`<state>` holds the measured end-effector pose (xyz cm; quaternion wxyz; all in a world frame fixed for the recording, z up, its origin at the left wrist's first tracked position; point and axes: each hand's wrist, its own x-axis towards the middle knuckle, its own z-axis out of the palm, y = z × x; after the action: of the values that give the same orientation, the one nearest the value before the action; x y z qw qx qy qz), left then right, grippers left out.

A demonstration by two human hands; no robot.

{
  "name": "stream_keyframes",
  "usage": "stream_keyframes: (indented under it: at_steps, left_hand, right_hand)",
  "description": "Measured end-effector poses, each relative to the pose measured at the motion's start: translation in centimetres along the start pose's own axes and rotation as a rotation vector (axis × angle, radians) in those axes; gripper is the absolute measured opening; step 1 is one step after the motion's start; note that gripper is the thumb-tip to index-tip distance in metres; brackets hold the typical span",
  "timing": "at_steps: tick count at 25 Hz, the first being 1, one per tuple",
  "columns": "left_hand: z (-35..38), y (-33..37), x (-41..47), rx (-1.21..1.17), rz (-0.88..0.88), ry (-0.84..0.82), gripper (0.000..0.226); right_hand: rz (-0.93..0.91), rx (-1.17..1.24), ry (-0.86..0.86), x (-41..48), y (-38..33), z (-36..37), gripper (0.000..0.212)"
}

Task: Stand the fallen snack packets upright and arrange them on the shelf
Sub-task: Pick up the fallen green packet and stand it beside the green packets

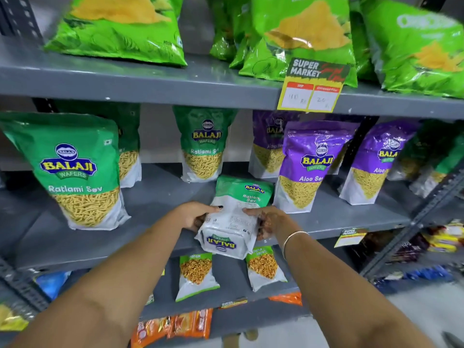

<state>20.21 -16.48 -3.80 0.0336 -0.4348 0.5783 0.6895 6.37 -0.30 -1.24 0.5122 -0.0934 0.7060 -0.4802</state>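
A green and white Ratlami Sev packet (234, 214) lies on its face on the grey middle shelf (150, 207), its back label up and its bottom sticking out over the front edge. My left hand (197, 215) grips its left side and my right hand (270, 222) grips its right side. Upright Ratlami Sev packets stand at the left (75, 172) and at the back centre (203, 146). Purple Aloo Sev packets (307, 164) stand upright to the right of the held packet.
Big green chip bags (301, 33) fill the shelf above, with a yellow price tag (311, 89) on its edge. Small snack packets (197, 275) stand on the shelf below. A second rack (426, 247) with more packets adjoins on the right.
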Motion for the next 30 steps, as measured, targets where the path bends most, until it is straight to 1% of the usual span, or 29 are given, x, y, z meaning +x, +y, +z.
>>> stream_keyframes:
  at_steps: [2,4,5,7,8,11,12,14,15,16,18,21,23,25,27,28,29,30]
  left_hand:
    - [0.1,0.2,-1.0,0.064,-0.018,-0.050,0.013]
    - [0.3,1.0,-2.4,0.113,0.007,-0.058,0.012]
    - [0.3,1.3,-2.7,0.122,0.039,-0.051,0.016]
    - [0.0,2.2,-3.4,0.126,0.108,-0.017,0.028]
    - [-0.1,2.5,-3.5,0.120,0.143,0.006,0.035]
    - [-0.6,3.2,-3.5,0.127,0.267,0.149,0.049]
    - [-0.8,3.3,-3.3,0.167,0.323,0.230,0.055]
    - [-1.1,3.4,-2.7,0.280,0.431,0.423,0.066]
    - [-1.2,3.3,-2.4,0.321,0.471,0.503,0.072]
    - [-1.4,3.2,-2.1,0.338,0.492,0.556,0.075]
    - [-1.7,2.8,-1.6,0.326,0.516,0.617,0.076]
    - [-2.1,2.0,-1.5,0.297,0.541,0.662,0.074]
    - [-2.5,1.8,-1.5,0.294,0.531,0.638,0.074]
    - [-3.2,1.8,-1.8,0.289,0.494,0.524,0.076]
    - [-4.1,1.8,-2.1,0.222,0.458,0.369,0.075]
    - [-4.6,1.8,-2.2,0.206,0.446,0.317,0.069]
    - [-4.9,1.8,-2.5,0.207,0.429,0.284,0.059]
    - [-5.2,1.8,-2.7,0.217,0.404,0.269,0.048]
  right_hand:
    - [-0.019,-0.025,-0.043,-0.4,-0.1,-0.7,0.021]
    - [-0.014,-0.128,-0.079,-0.4,-0.9,-1.3,0.015]
    - [-0.022,-0.182,-0.100,-0.7,-1.6,-1.5,0.017]
    - [-0.075,-0.249,-0.127,-1.0,-3.2,-1.6,0.012]
    - [-0.120,-0.282,-0.107,-1.3,-4.0,-1.3,0.012]
    - [-0.317,-0.280,0.000,-0.7,-5.3,0.1,0.020]
    - [-0.407,-0.264,0.018,-0.1,-5.3,0.5,0.031]
    - [-0.549,-0.215,0.037,1.7,-5.2,1.6,0.064]
    - [-0.600,-0.210,0.054,2.5,-5.0,2.2,0.071]
    - [-0.633,-0.232,0.082,3.3,-4.9,2.6,0.074]
    - [-0.635,-0.278,0.147,3.9,-4.9,3.5,0.071]
    - [-0.628,-0.339,0.157,4.2,-4.9,4.5,0.065]
    - [-0.622,-0.372,0.174,4.7,-4.9,4.7,0.063]
    - [-0.598,-0.406,0.219,5.0,-4.8,4.7,0.065]
    - [-0.487,-0.386,0.253,5.6,-4.5,4.6,0.077]
    - [-0.412,-0.341,0.235,5.7,-4.3,4.7,0.077]
    - [-0.355,-0.284,0.203,5.7,-4.1,4.8,0.070]
    - [-0.328,-0.234,0.181,5.7,-3.9,4.9,0.057]
